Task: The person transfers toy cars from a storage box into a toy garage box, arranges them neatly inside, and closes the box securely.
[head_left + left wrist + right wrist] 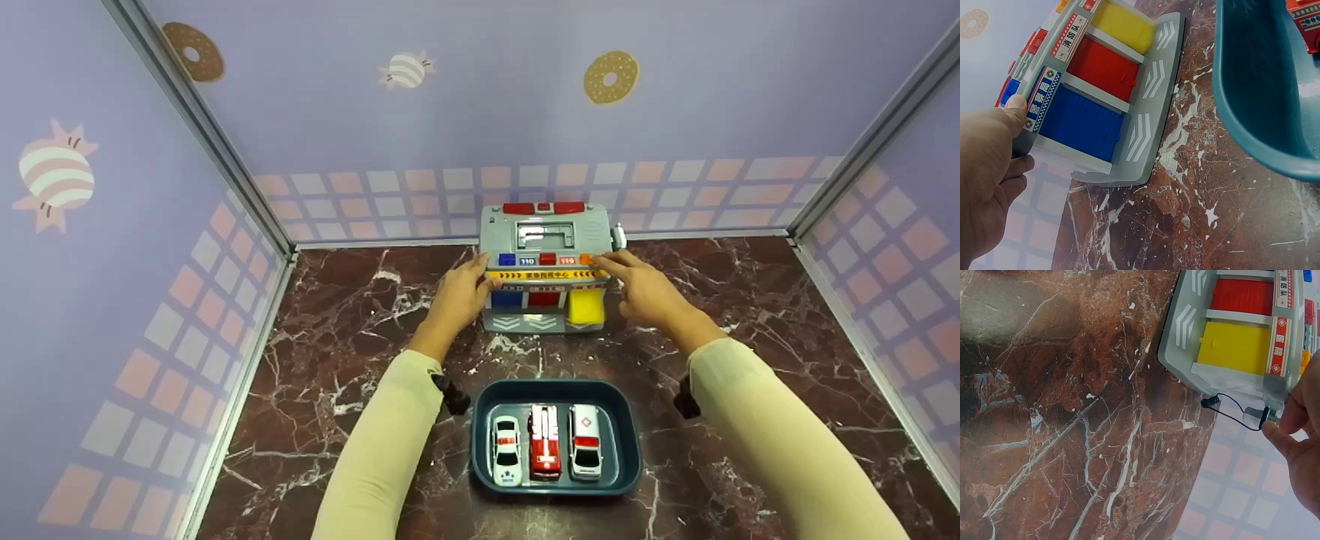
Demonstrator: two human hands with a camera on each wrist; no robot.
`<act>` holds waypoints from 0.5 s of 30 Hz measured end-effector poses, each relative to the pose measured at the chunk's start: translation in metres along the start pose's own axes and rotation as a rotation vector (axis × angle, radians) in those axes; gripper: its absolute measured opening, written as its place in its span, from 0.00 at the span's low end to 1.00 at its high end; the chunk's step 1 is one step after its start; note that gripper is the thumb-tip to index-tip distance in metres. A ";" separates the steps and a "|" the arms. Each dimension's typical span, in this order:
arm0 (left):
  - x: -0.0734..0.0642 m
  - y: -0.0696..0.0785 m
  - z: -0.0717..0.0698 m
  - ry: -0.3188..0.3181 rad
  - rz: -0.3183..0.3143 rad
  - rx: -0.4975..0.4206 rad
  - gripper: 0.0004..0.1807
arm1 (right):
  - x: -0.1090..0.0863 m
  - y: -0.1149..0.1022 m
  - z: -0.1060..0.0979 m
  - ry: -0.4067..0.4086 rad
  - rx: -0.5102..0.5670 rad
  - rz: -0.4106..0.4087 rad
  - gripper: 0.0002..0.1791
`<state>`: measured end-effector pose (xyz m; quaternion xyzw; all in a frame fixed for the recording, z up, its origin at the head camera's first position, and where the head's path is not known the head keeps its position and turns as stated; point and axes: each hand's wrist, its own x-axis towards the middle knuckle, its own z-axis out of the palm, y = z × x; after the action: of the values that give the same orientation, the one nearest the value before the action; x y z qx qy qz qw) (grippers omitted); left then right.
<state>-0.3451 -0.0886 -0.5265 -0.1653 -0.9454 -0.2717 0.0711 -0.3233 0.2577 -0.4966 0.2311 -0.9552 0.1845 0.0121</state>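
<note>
A grey toy rescue-station garage [540,322] stands at the back of the table, against the wall. Across its front run a blue door [1081,121], a red door [1103,70] and a yellow door [586,307]. My left hand [459,296] grips the garage's left side, thumb on the front edge above the blue door and fingers curled below. On the opposite side, my right hand [651,294] holds the right edge, with a fingertip by the orange button [587,259]. A thin black cord [1238,422] loops near those fingers in the right wrist view.
In front of the garage sits a dark teal tray [555,491]. Inside it lie a white police car [507,450], a red fire truck [544,442] and a white ambulance [585,442]. Purple patterned walls [495,127] enclose the marbled table [360,330] on three sides.
</note>
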 end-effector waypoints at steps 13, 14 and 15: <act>0.002 -0.001 -0.002 -0.027 -0.017 -0.002 0.37 | 0.003 0.006 0.003 0.004 0.041 0.009 0.58; 0.002 -0.001 -0.002 -0.031 -0.018 0.002 0.37 | 0.003 0.011 0.005 0.008 0.057 -0.005 0.58; 0.002 -0.001 -0.002 -0.035 -0.019 0.004 0.37 | 0.007 0.030 0.018 0.030 0.101 -0.041 0.59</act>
<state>-0.3471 -0.0900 -0.5249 -0.1610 -0.9486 -0.2674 0.0522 -0.3423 0.2729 -0.5235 0.2479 -0.9395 0.2357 0.0183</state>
